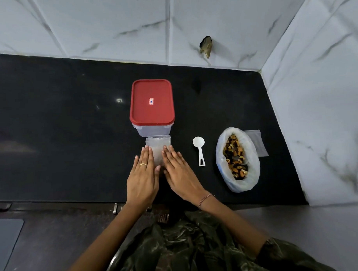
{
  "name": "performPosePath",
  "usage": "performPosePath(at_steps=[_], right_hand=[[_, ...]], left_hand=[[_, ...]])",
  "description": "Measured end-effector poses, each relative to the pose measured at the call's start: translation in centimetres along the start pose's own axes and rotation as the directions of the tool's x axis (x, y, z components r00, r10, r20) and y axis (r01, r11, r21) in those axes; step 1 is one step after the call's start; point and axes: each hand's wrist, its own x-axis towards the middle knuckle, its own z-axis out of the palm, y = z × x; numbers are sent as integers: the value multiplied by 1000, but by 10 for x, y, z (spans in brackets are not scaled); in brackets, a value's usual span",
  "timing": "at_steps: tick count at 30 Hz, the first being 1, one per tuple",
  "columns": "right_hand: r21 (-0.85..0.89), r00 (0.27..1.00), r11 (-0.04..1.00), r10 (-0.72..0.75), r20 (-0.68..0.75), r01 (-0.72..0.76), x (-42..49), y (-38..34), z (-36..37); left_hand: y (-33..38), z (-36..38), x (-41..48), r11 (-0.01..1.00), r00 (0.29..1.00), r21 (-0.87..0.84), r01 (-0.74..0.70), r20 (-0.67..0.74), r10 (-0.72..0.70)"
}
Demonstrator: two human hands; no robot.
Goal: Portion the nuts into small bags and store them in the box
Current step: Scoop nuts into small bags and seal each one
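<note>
A clear plastic box (153,130) with a red lid (151,101) stands closed on the black counter (72,129). Just in front of it lies a stack of small clear bags (158,146). My left hand (142,177) and my right hand (179,173) lie flat with straight fingers on the near part of that stack, side by side. A white scoop (199,149) lies to the right of my hands. Further right sits an open white plastic bag (237,159) holding brown nuts (235,155).
Another small clear bag (257,142) lies flat behind the nut bag, near the right wall. Tiled walls close the counter at the back and right. A dark chipped hole (205,45) marks the back wall. The counter's front edge runs just below my wrists.
</note>
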Motion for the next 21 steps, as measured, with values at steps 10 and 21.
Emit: performPosePath(at_steps=[10,21], right_hand=[[-67,980,992,98,-174,-111,-9,29,-54],[248,767,893,451,-457,-376,-45,134,-129]], left_hand=[[62,-11,34,968,996,-233,-91,-20,89],[212,-12,115,721,958,-693,-5,203,202]])
